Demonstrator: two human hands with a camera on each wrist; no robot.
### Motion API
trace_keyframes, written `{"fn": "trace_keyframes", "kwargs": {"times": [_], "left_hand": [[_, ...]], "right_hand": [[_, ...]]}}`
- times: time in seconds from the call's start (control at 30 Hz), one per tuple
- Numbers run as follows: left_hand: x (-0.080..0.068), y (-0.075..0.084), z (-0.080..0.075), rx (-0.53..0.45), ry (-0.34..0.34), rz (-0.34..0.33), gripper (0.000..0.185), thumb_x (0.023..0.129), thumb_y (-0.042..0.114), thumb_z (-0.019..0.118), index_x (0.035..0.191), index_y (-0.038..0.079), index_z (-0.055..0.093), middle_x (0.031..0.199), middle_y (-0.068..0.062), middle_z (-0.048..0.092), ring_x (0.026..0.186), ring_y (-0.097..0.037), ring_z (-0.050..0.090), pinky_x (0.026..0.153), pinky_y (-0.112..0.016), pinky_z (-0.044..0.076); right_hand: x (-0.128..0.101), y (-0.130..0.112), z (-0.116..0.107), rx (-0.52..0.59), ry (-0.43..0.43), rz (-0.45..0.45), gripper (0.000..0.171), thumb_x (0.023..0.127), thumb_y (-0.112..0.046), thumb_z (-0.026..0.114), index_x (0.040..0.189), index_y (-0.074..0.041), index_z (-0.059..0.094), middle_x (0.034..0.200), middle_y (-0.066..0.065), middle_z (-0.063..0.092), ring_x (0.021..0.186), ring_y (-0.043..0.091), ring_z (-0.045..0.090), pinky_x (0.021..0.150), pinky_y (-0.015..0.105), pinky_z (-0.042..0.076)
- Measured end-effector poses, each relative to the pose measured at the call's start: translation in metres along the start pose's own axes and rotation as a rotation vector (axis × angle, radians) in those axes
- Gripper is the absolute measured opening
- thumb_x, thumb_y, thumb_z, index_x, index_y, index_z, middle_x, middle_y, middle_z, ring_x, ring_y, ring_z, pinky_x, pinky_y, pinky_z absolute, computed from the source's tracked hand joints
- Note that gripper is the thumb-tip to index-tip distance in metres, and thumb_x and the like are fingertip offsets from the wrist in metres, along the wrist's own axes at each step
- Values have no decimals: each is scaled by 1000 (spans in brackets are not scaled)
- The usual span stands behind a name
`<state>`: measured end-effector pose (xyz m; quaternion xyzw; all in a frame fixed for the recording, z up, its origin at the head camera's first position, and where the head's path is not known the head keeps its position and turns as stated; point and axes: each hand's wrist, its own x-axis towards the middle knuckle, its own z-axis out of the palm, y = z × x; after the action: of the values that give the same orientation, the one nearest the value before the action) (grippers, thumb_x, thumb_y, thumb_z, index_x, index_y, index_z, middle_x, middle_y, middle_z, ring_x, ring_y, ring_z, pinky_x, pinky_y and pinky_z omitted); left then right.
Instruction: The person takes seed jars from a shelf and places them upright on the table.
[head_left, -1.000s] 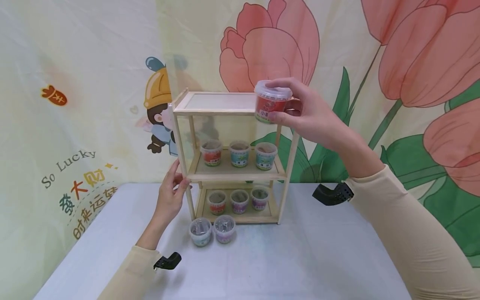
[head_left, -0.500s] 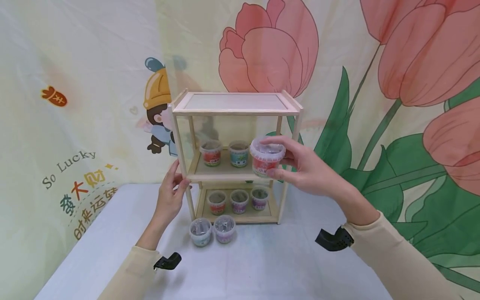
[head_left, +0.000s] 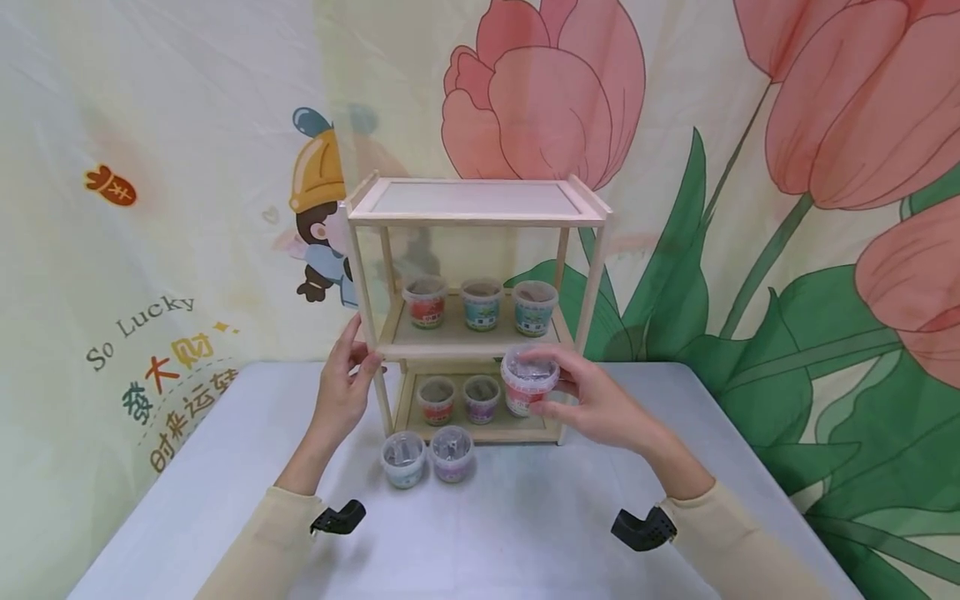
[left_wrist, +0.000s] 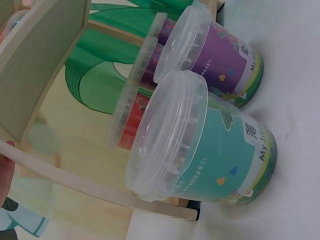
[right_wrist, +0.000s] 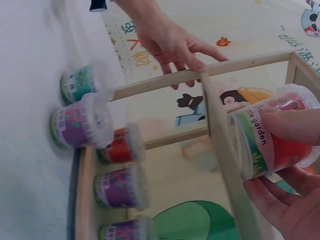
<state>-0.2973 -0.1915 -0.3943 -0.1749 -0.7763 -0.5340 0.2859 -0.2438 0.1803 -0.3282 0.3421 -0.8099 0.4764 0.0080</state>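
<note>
My right hand [head_left: 592,406] has its fingers and thumb curled round a red tub [head_left: 527,382] with a clear lid, gripping it by the sides so it stays upright, and it hangs in front of the right end of the bottom shelf of the wooden rack [head_left: 480,218], just beside the front right post. My left hand [head_left: 343,387] rests against the front left post with thumb and fingertips lightly about it, which I judge is there to steady the rack; the fingers look only loosely bent. By my count there are three tubs [head_left: 481,305] in a row on the middle shelf, red, blue and teal, and three on the bottom shelf [head_left: 459,399], the rightmost mostly hidden behind the one I hold. Two more tubs [head_left: 426,457] stand side by side on the white table [head_left: 525,525] just before the rack, one teal and one purple. That makes nine tubs in all, and the top shelf holds none.
</note>
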Motion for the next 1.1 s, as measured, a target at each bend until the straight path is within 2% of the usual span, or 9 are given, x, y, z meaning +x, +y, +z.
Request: {"fn": "trace_keyframes", "kwargs": {"times": [0.07,0.13,0.33,0.4,0.5,0.57,0.8,0.93,1.1], "left_hand": [[-1,6,-1,-4,1,11,66,106,-3,60,165,5,32,110,-29,60,94,-8,63,83,-5,51],[-1,2,0,0,-2,14,67,106,-2,60,166,6,31,110,-28,60,95,-7,63,83,-4,51],[2,-23,0,-32,-21,-9,71,107,7,63,169,21,31,112,-20,63,98,-26,68,84,-9,55],[2,-23,0,-34,-25,-15,71,107,8,63,169,24,31,112,-19,63,97,-24,68,85,-10,55],[3,-21,-1,-32,-23,-15,71,107,9,63,169,25,32,111,-18,63,96,-12,66,85,-10,55],[3,-21,-1,-28,-19,-9,71,107,9,63,168,25,32,111,-17,63,95,-10,66,85,-10,55],[3,-21,-1,-21,-27,17,72,106,7,64,169,22,31,113,-20,62,98,-37,69,85,-8,54],[3,-21,-1,-23,-35,2,72,107,9,63,169,25,30,114,-20,61,100,-38,69,86,-8,54],[3,-21,-1,-4,-26,10,74,106,6,64,169,20,29,114,-20,62,100,-37,68,85,-7,53]], "right_hand": [[-1,6,4,12,1,5,63,91,1,81,147,-18,58,150,6,52,131,27,58,110,29,52],[-1,13,9,17,-2,16,63,91,1,82,146,-18,58,149,6,53,131,27,58,109,29,52],[-3,38,25,59,-16,41,63,92,4,80,146,-16,57,147,8,56,128,27,60,109,37,54],[-4,46,31,79,-19,50,62,92,5,79,146,-15,57,147,10,55,129,29,60,109,38,54],[-4,56,38,96,-27,69,62,92,5,79,146,-16,57,148,11,54,130,30,59,109,35,54],[-3,63,43,99,-34,74,61,92,5,79,145,-15,58,147,11,55,130,31,59,108,31,54],[-5,88,56,105,-48,88,58,93,3,79,145,-13,57,147,17,55,131,34,60,109,39,54],[-5,102,64,125,-57,113,57,93,2,80,143,-15,58,148,14,55,131,32,59,108,37,54],[-2,114,74,136,-82,114,59,90,2,83,140,-18,60,146,9,56,131,28,58,109,37,53]]}}
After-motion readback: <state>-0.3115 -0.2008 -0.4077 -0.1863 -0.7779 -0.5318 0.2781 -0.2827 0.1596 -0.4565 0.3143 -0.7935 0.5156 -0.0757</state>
